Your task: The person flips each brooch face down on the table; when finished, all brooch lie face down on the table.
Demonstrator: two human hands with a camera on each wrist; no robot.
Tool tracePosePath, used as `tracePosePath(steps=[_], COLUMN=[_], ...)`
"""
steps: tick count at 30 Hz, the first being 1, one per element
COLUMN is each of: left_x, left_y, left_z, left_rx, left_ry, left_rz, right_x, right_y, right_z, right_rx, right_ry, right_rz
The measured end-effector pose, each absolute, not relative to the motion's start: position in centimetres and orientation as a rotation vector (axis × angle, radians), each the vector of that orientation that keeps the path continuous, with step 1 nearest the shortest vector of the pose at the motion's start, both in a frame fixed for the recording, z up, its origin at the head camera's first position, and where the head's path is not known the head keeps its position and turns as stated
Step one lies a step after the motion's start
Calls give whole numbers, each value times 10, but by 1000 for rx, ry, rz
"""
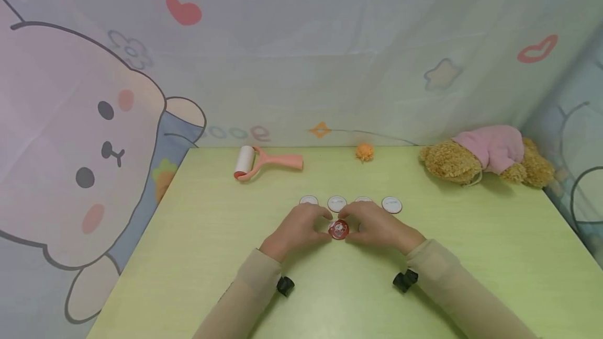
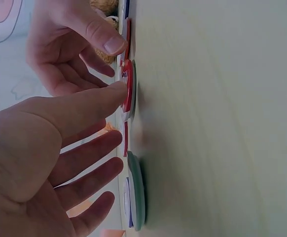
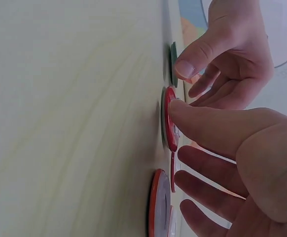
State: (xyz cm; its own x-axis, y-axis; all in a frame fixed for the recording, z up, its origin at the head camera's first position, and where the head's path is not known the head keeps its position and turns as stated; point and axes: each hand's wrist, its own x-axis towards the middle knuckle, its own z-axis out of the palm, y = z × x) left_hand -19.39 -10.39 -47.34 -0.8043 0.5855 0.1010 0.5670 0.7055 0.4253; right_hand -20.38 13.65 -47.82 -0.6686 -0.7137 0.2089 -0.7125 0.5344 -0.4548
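A round red button badge (image 1: 338, 229) with a white picture lies face up on the table. Its rim shows a green edge underneath in the right wrist view. From the left, thumb and index finger of my left hand (image 1: 301, 226) curve round its rim; my right hand (image 1: 379, 225) does likewise from the right. The other fingers of both hands are spread. Beneath the left fingers is a green-edged badge (image 2: 137, 192), and near the right fingers an orange-rimmed badge (image 3: 158, 205); the hands mostly cover these from above.
Behind the hands runs a row of white-backed badges, including one at the right end (image 1: 391, 204) and one near the middle (image 1: 337, 203). Further back lie a pink-handled lint roller (image 1: 278, 161), an orange pompom (image 1: 365, 152) and a teddy bear (image 1: 492, 156). A printed curtain (image 1: 301, 88) hangs behind the table.
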Motion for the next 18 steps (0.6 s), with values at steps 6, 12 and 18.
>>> tracePosePath(steps=[6, 12, 18], left_x=[-193, -194, -195], left_y=[-103, -101, -99], left_z=[-472, -472, -474], left_rx=[997, 1006, 990], left_ry=[2868, 2849, 2857], left_rz=[622, 629, 646], right_x=[-205, -204, -204], right_y=[134, 132, 131], right_z=[-481, -479, -480], right_rx=[-1265, -1246, -1236], right_ry=[2749, 2740, 2749], right_rz=[-769, -766, -759])
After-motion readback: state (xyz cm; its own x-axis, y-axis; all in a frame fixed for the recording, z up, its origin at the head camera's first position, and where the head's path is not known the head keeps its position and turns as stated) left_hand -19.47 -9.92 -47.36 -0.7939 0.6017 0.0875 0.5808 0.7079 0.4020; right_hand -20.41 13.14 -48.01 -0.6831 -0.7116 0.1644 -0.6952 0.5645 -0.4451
